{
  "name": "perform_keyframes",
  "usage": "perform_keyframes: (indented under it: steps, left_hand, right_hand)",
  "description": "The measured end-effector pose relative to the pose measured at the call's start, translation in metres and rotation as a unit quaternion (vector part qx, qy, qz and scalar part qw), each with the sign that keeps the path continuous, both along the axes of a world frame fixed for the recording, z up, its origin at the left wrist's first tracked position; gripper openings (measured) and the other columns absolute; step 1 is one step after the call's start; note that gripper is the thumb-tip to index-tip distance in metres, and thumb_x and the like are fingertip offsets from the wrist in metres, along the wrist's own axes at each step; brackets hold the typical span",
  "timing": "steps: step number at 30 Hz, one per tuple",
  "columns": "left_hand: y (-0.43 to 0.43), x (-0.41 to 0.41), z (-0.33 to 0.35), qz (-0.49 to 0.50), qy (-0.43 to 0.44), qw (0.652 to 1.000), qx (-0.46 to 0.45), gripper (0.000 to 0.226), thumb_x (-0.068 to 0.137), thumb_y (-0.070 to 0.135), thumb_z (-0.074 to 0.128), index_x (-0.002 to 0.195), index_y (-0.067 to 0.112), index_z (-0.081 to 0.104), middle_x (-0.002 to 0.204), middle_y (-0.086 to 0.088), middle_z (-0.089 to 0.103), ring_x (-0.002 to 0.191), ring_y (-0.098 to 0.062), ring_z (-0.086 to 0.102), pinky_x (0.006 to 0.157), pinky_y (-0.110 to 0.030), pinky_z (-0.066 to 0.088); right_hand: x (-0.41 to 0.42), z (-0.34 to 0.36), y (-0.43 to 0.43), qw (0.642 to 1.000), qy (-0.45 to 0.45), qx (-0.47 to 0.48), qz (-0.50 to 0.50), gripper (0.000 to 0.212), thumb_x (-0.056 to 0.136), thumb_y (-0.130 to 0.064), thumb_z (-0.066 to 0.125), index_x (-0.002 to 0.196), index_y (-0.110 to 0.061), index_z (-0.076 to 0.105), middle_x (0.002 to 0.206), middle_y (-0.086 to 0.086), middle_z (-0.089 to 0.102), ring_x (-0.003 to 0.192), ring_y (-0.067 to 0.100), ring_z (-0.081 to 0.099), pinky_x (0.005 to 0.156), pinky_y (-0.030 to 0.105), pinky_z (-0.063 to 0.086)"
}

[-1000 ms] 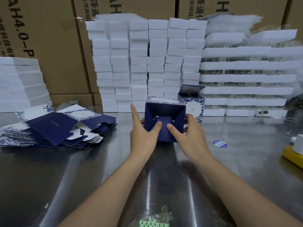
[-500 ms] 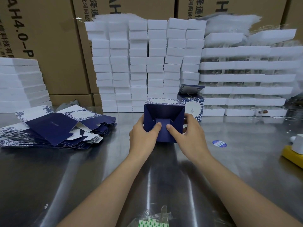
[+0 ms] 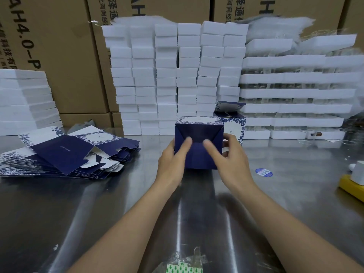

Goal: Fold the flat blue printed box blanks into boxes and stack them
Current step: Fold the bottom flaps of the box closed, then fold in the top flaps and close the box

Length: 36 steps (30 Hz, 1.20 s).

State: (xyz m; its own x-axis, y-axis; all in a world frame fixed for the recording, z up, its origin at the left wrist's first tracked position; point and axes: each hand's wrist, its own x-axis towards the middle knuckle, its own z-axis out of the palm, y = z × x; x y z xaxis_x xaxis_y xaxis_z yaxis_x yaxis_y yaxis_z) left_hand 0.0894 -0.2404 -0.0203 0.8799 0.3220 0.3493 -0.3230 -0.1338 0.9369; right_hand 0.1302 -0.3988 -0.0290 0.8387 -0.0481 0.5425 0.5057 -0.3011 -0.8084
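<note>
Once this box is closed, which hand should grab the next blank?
Left, probably. The pile of flat blanks lies to the side of the left hand; the right hand would have to cross the box both hold.

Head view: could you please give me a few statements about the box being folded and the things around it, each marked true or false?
1. The left hand and the right hand both hold the blue box, thumbs on the flaps that face the camera. True.
2. The pile of flat blanks lies to the right of the held box. False: the pile lies to its left.
3. A folded box stands just behind the held one, at its right, with its top flap raised. True.
4. The round blue sticker is stuck on the held box. False: the sticker lies on the table, to the right of the right hand.
</note>
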Motion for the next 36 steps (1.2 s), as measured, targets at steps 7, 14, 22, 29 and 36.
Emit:
perform_keyframes:
  steps: [7,14,22,29,36]
  left_hand:
    - [0.002,-0.003,0.014,0.001,-0.019,0.996,-0.088,0.064,0.093,0.081,0.03,0.118,0.037,0.069,0.108,0.033,0.075,0.103,0.018,0.065,0.086,-0.012,0.049]
    - [0.007,-0.005,0.012,0.012,-0.038,0.996,-0.074,0.073,0.086,0.083,0.057,0.147,0.046,0.043,0.133,0.03,0.053,0.128,0.015,0.049,0.107,-0.019,0.037]
    - [0.006,0.002,0.0,0.096,-0.044,0.991,0.087,0.057,0.109,0.059,0.04,0.157,0.03,0.049,0.151,0.018,0.054,0.132,0.008,0.043,0.099,-0.007,0.029]
    - [0.012,0.003,0.01,0.137,0.08,0.986,-0.06,0.078,0.105,0.071,0.028,0.149,0.011,0.051,0.13,0.005,0.058,0.119,-0.018,0.055,0.098,-0.036,0.036]
    - [-0.001,-0.004,-0.002,0.1,-0.017,0.99,0.098,0.065,0.105,0.072,0.026,0.124,0.031,0.072,0.12,0.029,0.065,0.102,0.022,0.05,0.081,0.0,0.033]
  right_hand:
    - [-0.008,0.018,-0.004,0.981,0.11,0.13,0.087,0.04,0.089,-0.061,0.055,0.113,-0.032,0.066,0.114,-0.007,0.072,0.11,0.014,0.067,0.104,0.043,0.05]
    - [-0.006,0.007,-0.002,0.994,0.029,0.058,0.085,0.059,0.084,0.022,0.042,0.106,-0.033,0.044,0.118,-0.006,0.067,0.116,0.015,0.066,0.098,0.051,0.052]
    - [-0.012,0.012,0.0,0.983,0.107,0.049,0.138,0.064,0.083,-0.063,0.073,0.135,-0.034,0.051,0.129,-0.014,0.064,0.122,0.001,0.06,0.096,0.021,0.046]
    - [-0.012,0.028,-0.012,0.979,0.126,0.154,0.046,0.053,0.107,-0.055,0.047,0.093,-0.014,0.077,0.099,0.002,0.08,0.093,0.02,0.077,0.08,0.03,0.053]
    - [-0.023,0.026,-0.004,0.996,0.084,0.02,0.033,0.059,0.079,-0.079,0.069,0.12,-0.038,0.058,0.104,-0.02,0.071,0.093,-0.011,0.065,0.084,0.023,0.047]
